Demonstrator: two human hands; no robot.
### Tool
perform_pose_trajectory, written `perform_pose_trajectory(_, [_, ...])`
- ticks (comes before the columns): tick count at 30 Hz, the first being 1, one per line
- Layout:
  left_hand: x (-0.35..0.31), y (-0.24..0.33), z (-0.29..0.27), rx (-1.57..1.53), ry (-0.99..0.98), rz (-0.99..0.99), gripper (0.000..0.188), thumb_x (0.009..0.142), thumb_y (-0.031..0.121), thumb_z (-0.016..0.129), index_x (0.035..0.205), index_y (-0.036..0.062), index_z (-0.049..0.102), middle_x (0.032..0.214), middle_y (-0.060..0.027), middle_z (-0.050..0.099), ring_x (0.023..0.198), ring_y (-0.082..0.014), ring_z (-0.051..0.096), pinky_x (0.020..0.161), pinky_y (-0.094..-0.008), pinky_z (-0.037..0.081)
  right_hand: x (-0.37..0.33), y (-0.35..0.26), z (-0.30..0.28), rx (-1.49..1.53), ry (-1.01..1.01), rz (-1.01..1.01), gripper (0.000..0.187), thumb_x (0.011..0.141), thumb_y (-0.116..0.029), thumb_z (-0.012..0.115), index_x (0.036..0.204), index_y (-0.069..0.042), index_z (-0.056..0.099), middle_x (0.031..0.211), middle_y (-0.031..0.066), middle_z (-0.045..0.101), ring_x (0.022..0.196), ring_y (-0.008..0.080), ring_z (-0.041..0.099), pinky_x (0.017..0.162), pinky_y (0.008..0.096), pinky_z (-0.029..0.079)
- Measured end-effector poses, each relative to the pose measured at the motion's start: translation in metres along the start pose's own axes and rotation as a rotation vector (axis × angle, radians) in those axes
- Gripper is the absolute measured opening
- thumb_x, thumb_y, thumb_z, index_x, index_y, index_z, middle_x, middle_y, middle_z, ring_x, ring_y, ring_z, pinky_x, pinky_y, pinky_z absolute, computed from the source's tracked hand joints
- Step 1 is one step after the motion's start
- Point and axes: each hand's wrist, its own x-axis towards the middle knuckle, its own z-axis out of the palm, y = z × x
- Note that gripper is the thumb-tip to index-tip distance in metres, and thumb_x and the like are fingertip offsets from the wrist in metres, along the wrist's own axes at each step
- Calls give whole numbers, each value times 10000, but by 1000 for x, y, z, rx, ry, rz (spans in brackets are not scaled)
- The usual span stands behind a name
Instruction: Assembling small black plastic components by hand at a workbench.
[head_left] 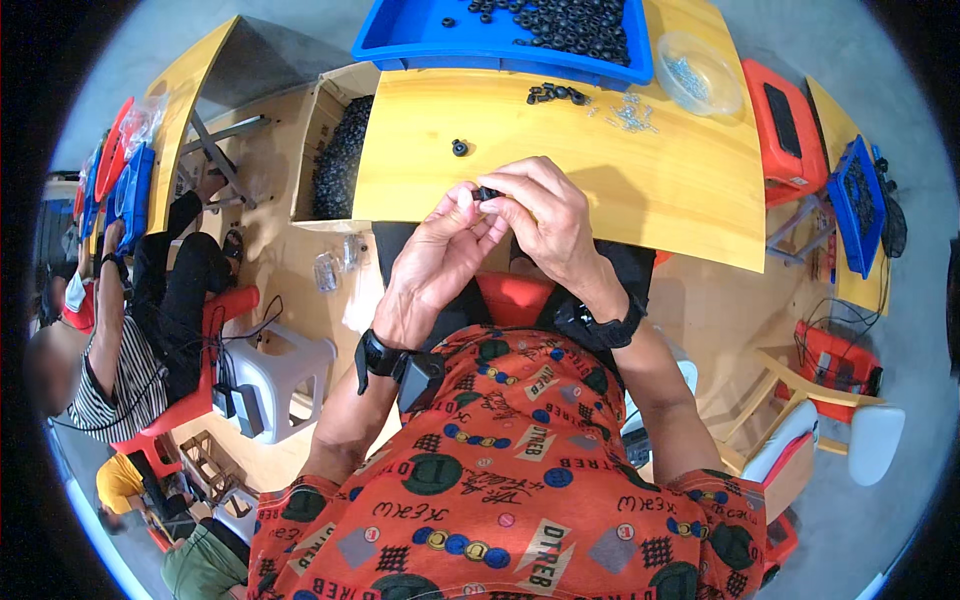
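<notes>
Above the front edge of the yellow table, both hands meet at a small black plastic part [487, 194]. My left hand [447, 240] pinches it between thumb and fingertips from the left. From the right, my right hand [545, 222] closes its thumb and fingers on the same part. Fingers cover much of it, so its exact shape is hard to make out. Just beyond my hands, a single round black part [460, 147] lies on the tabletop. Farther off are a small group of black pieces [557, 94] and a scatter of silver screws [632, 116].
A blue tray [480, 57] of round black parts stands on the table's [420, 120] far side. Right of it sits a clear bowl [715, 88] with screws. A cardboard box [303, 190] full of black parts adjoins the table's left edge. Another person [120, 370] sits at left.
</notes>
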Motion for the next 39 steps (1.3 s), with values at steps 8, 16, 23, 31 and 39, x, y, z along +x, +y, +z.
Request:
perform_pose_trajectory(8, [0, 1, 5, 47, -10, -2, 87, 933, 154, 690, 957, 112, 618, 1025, -2, 636, 1007, -156, 619, 987, -351, 481, -1, -6, -2, -83, 41, -31, 185, 780, -33, 716, 963, -15, 693, 922, 111, 652, 834, 295, 635, 718, 386, 528])
perform_pose_trajectory(16, [2, -2, -4, 119, 63, 56, 41, 965, 144, 642, 975, 105, 636, 949, -3, 660, 953, -139, 627, 945, -329, 472, -6, -10, 3, -164, 22, -35, 216, 788, -47, 723, 1001, -16, 704, 955, 103, 657, 854, 286, 644, 734, 381, 547])
perform_pose_trajectory(23, [1, 1, -2, 193, 17, 60, 72, 973, 167, 639, 961, 96, 641, 972, -26, 675, 970, -151, 637, 959, -346, 482, -5, -2, -3, -170, -6, -103, 226, 767, -22, 704, 993, -22, 712, 947, 104, 666, 828, 283, 648, 732, 373, 551])
perform_pose_trajectory(31, [0, 21, 5, 356, 33, -5, 138, 922, 86, 692, 1047, 37, 660, 997, -77, 693, 976, -184, 683, 897, -333, 570, -1, -4, -9, -91, -16, -132, 231, 755, -2, 660, 978, -32, 715, 929, 88, 672, 802, 275, 647, 734, 377, 546])
perform_pose_trajectory(39, [-3, 29, 13, 454, -83, -181, 340, 939, 200, 688, 1209, -2, 641, 1085, -106, 699, 1024, -193, 674, 927, -357, 551, 1, -6, -17, -85, -40, -181, 288, 735, -27, 638, 1008, -64, 719, 942, 80, 671, 850, 276, 626, 759, 389, 541])
